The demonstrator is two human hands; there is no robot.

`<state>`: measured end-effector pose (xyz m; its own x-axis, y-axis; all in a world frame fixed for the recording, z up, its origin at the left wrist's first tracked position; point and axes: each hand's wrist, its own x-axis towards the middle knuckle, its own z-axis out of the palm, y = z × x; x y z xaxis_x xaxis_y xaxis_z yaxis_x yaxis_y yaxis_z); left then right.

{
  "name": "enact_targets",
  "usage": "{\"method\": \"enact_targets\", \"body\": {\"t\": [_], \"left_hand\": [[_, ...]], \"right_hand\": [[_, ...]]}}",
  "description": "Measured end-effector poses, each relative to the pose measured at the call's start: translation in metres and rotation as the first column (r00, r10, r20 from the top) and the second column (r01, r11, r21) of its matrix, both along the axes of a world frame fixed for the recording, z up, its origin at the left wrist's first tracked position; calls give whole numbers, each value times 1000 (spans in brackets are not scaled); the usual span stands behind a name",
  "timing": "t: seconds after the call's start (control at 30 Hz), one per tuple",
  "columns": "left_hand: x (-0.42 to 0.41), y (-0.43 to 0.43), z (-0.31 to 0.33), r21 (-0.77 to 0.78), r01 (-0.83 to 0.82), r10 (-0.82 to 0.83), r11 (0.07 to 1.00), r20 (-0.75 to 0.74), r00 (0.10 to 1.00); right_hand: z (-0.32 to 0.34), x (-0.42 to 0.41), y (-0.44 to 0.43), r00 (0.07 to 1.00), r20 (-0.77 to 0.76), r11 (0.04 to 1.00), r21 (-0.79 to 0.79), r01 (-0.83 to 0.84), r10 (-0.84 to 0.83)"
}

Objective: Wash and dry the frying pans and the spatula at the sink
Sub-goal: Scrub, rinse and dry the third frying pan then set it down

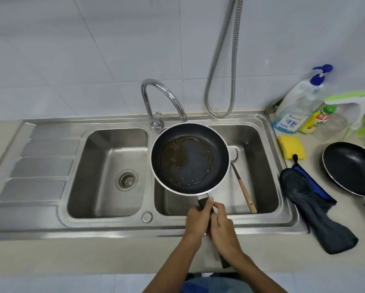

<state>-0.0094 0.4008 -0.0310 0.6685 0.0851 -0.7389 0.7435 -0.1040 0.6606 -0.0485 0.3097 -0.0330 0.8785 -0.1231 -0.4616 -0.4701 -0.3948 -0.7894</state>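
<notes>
Sink basin (pixel 105 166), both hands (pixel 198 218) around pan handle (pixel 202 203).

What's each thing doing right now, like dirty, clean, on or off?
Held frying pan: greasy, level over the right basin.
Left hand: grips its handle.
Right hand: grips its handle.
Spatula: lying in right basin.
Second frying pan: on counter, no residue visible.
Tap: off.

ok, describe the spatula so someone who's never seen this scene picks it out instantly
Find the double stainless sink and take its right basin. On the basin floor, just right of the greasy frying pan held above it, lies the spatula, slanting toward the front edge. It is the only thing with a wooden handle; its metal end is partly hidden behind the pan.
</notes>
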Motion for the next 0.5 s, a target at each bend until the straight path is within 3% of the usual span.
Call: {"method": "enact_targets", "body": {"t": [0.17, 0.37, 0.5], "left_hand": [[16, -9, 2, -303, -316, 230, 899, -287, 930], [19, -31, 14, -106, -321, 314, 941, -81, 946], [22, -38, 23, -102, -353, 352, 930, -30, 935]], "right_hand": [[6, -3, 4, 998, 56, 999, 43, 18, -20], [20, 5, -9, 994, 111, 1000, 12, 10, -12], [31, 27, -48, 956, 245, 963, -251, -98, 161]]}}
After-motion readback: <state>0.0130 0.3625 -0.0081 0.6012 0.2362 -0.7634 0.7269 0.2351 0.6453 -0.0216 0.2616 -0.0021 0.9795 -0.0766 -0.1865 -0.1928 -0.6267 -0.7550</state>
